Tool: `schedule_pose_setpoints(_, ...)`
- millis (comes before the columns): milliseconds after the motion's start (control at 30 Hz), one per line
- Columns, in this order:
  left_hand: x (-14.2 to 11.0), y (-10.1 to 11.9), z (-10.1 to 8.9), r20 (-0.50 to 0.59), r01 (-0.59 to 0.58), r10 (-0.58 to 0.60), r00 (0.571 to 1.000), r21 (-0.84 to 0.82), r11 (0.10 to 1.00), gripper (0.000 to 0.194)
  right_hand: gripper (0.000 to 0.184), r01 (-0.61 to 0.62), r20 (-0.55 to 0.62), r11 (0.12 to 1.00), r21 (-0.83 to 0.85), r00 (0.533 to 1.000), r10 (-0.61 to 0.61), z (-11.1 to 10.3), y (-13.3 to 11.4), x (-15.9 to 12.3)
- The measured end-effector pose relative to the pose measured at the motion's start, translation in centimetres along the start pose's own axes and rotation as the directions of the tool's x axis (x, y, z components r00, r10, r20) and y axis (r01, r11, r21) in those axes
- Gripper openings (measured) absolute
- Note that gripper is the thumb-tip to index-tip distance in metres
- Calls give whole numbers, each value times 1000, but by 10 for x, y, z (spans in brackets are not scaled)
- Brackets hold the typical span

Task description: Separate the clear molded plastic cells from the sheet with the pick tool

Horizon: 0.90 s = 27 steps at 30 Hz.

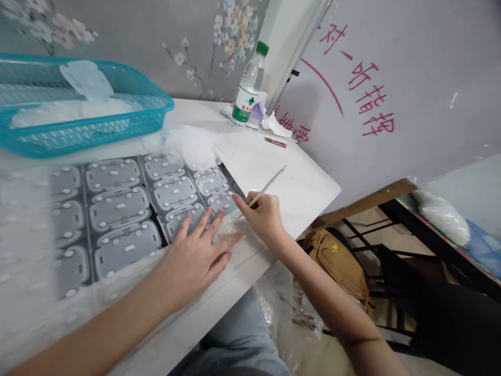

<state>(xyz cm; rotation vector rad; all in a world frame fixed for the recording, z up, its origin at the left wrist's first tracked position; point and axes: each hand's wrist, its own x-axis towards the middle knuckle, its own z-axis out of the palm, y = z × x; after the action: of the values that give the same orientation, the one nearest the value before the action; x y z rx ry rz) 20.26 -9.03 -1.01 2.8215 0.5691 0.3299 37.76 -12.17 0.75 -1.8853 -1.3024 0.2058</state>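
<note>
Under my left hand [198,253] lies a clear plastic sheet of rounded rectangular pieces [119,209], with dark backing showing between them. That hand is flat, fingers spread, over the sheet's near right part. My right hand [260,216] is closed around a thin pale stick [270,184], which slants up to the right. Its lower tip is hard to make out near the sheet's right corner. Milky plastic film [27,250] covers the left of the sheet, and a pile of translucent white pieces [193,146] sits at its far edge.
A blue basket [90,130] of translucent pieces stands at the far left. Toward the back are a water bottle [248,86], crumpled tissue [277,125] and small red-handled snips [276,142]. A whiteboard [415,62] borders the table's right side; a brown bag [336,261] sits below.
</note>
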Motion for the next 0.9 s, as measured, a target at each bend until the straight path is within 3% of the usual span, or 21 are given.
schedule_pose_setpoints(133,0,3,1,15,-4,4,1000,4,1000,40,52,-44,38,994,97,998,40,8,-6,-1)
schedule_pose_setpoints(233,0,-1,-4,47,-26,25,999,20,999,42,52,-37,8,997,74,999,37,6,-7,-3)
schedule_pose_setpoints(333,1,-18,-16,88,-37,36,995,4,999,51,52,-16,-58,999,45,998,18,0,-9,-6)
schedule_pose_setpoints(433,1,-42,-29,123,40,-41,992,12,999,67,52,-72,-88,988,134,993,84,0,-18,-11)
schedule_pose_setpoints(567,-1,-59,-29,222,118,-120,968,24,993,82,52,-103,-8,952,288,994,109,15,-35,-17)
schedule_pose_setpoints(733,-3,-59,-22,225,139,-139,964,15,990,86,48,-111,124,930,352,990,71,39,-48,-23)
schedule_pose_setpoints(900,-3,-58,-23,219,115,-113,969,4,993,84,47,-107,182,928,357,982,43,45,-49,-29)
